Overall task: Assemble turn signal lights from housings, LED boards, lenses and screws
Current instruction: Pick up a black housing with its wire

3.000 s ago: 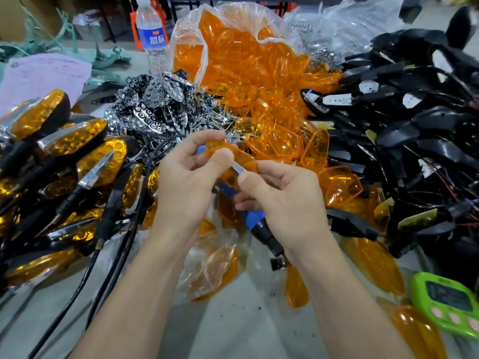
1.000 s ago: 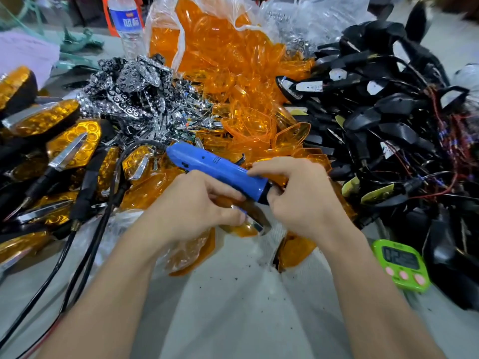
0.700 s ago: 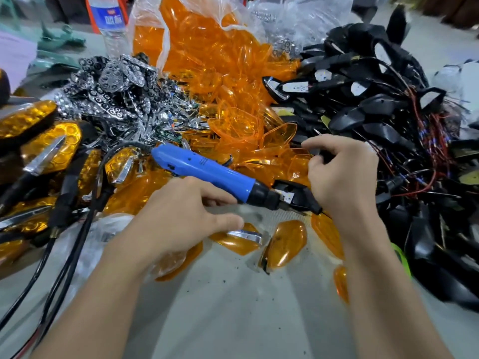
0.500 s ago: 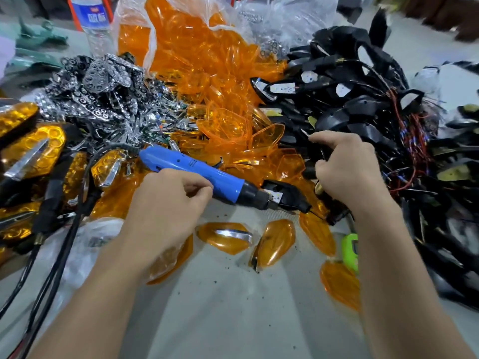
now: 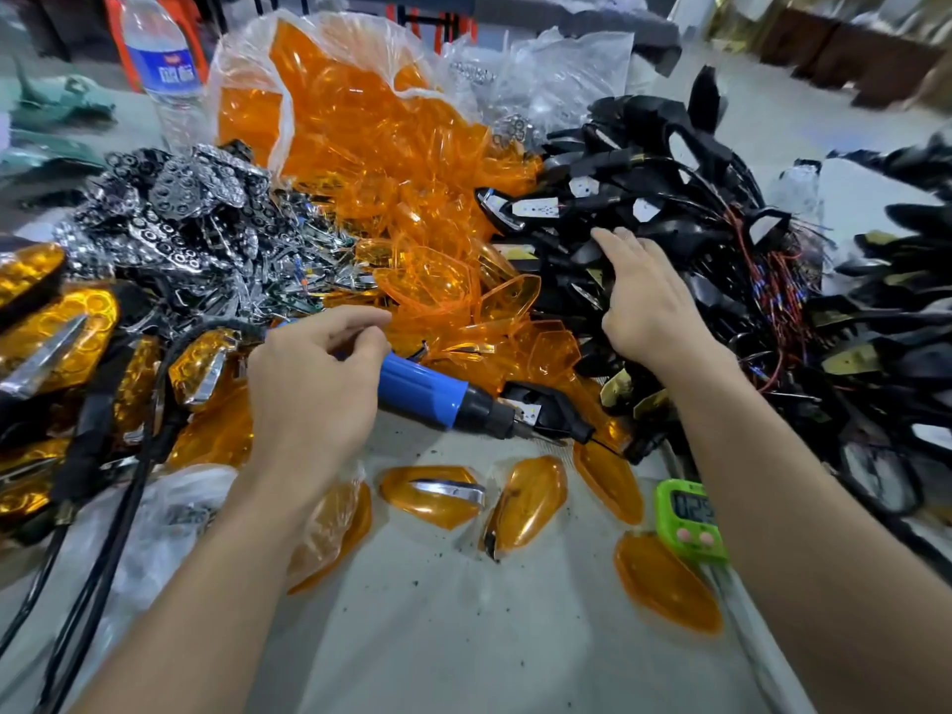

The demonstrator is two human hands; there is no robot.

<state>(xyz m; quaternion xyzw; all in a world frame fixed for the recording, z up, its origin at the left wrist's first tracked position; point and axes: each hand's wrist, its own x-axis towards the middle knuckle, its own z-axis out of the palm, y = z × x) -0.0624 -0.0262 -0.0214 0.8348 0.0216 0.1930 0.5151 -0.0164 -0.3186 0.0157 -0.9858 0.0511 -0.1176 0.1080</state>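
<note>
My left hand (image 5: 314, 389) hovers over the rear of the blue electric screwdriver (image 5: 425, 391), fingers loosely curled, with nothing seen in it. The screwdriver lies on the table, its tip against a black housing with a white LED board (image 5: 541, 410). With straight fingers, my right hand (image 5: 644, 301) reaches into the pile of black wired housings (image 5: 711, 234) and touches them. Loose orange lenses (image 5: 412, 208) spill from a plastic bag in the middle. An orange lens with a chrome strip (image 5: 438, 494) lies on the table below the screwdriver.
Chrome reflectors (image 5: 180, 219) are heaped at the back left. Assembled amber lights with black cables (image 5: 56, 327) fill the left side. More orange lenses (image 5: 525, 502) and a green timer (image 5: 690, 517) lie at the front right. A water bottle (image 5: 165, 59) stands behind.
My right hand has opened from a fist and stretched farther up into the housing pile. My left hand has drifted up over the screwdriver, which stays lying on the table.
</note>
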